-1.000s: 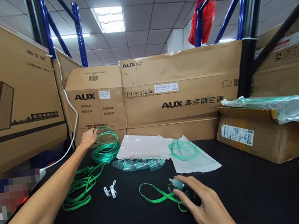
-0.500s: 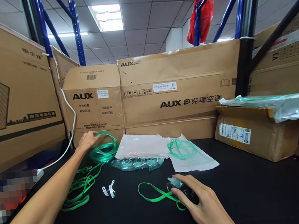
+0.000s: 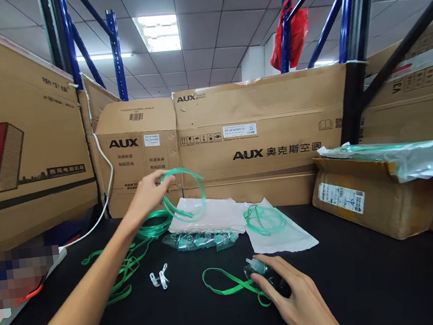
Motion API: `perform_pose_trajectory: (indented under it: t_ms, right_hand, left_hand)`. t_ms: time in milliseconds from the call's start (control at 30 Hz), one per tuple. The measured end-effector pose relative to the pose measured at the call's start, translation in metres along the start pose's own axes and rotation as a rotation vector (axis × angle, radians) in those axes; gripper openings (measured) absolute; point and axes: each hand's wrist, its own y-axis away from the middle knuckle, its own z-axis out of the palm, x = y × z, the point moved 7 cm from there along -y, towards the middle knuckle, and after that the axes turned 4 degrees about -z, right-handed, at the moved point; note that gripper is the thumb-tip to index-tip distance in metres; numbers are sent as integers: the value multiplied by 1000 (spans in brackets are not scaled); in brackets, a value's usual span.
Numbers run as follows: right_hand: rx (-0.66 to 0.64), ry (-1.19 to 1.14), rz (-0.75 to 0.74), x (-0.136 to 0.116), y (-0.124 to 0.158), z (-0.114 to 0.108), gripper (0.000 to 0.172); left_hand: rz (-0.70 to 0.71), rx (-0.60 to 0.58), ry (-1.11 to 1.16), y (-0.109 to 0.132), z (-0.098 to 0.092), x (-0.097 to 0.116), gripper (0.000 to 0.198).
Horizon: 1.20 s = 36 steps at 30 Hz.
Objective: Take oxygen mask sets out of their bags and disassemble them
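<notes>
My left hand (image 3: 147, 194) is raised above the black table (image 3: 370, 280) and pinches a coil of green tubing (image 3: 189, 194), which hangs in the air over a stack of clear plastic bags (image 3: 206, 213). More coiled green tubing (image 3: 153, 224) stays on the table below it. My right hand (image 3: 294, 299) rests near the front edge, its fingers closed over a clear mask (image 3: 262, 272) with a green elastic strap (image 3: 226, 286) trailing to the left.
Loose green straps (image 3: 123, 269), two small white clips (image 3: 159, 279), a row of clear masks (image 3: 200, 240) and another tubing coil on a bag (image 3: 266, 219) lie about. AUX cardboard boxes (image 3: 260, 136) wall the back. An open carton (image 3: 377, 196) stands at right.
My left hand has lifted one coil of green tubing off the pile and carried it up and to the right. My right hand has stayed on the mask.
</notes>
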Motion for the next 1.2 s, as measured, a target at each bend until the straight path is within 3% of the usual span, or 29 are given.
perform_pose_trajectory:
  t_ms: [100, 233, 300, 367, 500, 600, 767, 867, 1033, 1200]
  right_hand:
    - [93, 59, 27, 12, 3, -14, 29]
    - [219, 195, 127, 35, 14, -52, 44]
    - [268, 248, 183, 40, 19, -72, 52]
    - [297, 263, 226, 37, 21, -87, 56]
    - [312, 200, 227, 17, 10, -93, 50]
    - [297, 126, 185, 0, -5, -87, 45]
    - [284, 32, 154, -23, -30, -79, 40]
    - [237, -46, 185, -29, -45, -69, 45]
    - [174, -67, 235, -28, -57, -51, 48]
    - [140, -110, 173, -15, -48, -33, 37]
  left_hand:
    - [33, -167, 46, 51, 35, 9, 45]
    - [-5, -337, 9, 117, 80, -3, 38]
    - [-18, -339, -21, 135, 82, -7, 40]
    - [34, -415, -8, 145, 77, -2, 40]
    - [155, -841, 98, 165, 68, 16, 27]
    - [68, -980, 85, 177, 63, 14, 27]
    - [65, -969, 115, 188, 64, 25, 11]
    - [71, -948, 110, 185, 60, 38, 9]
    - [65, -713, 139, 156, 48, 45, 23]
    - [77, -560, 218, 140, 57, 41, 33]
